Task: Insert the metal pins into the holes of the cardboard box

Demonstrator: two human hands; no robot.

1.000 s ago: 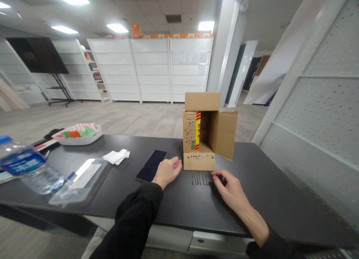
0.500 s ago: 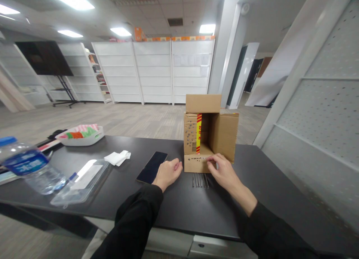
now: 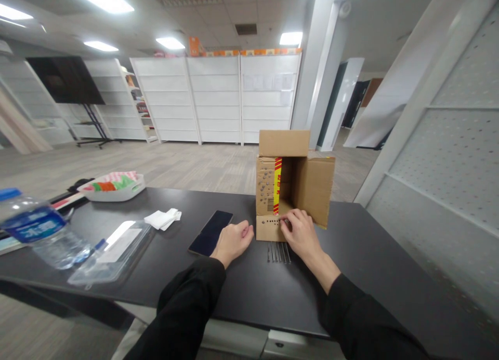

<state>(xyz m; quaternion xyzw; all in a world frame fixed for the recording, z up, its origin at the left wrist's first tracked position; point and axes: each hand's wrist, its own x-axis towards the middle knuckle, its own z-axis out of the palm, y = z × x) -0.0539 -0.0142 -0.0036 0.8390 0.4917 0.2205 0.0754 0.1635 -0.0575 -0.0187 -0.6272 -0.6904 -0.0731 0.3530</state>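
Observation:
A cardboard box (image 3: 312, 186) stands open on the dark table, flaps spread. Its lower front flap (image 3: 268, 234) hangs down and has rows of small dark holes and a grey round head at the left. At that flap's hole row, my right hand (image 3: 300, 232) pinches thumb and fingertips together; what is between them is too small to make out. My left hand (image 3: 234, 240) rests on the table left of the box, fingers curled, their inside hidden. Below the flap lie several thin metal pins or screws (image 3: 278, 252) side by side. Grey round heads dot the box's left flap (image 3: 265, 186).
A phone (image 3: 210, 232) lies beside my left hand. Farther left are a folded tissue (image 3: 162, 219), a clear plastic case (image 3: 113, 256), a water bottle (image 3: 42, 230) and a white basket (image 3: 113, 194) with colourful contents. A perforated panel (image 3: 460, 136) stands right of the table.
My right hand has moved left along the lower flap's hole row, fingers still pinched. The left hand stays in place. The view has shifted slightly.

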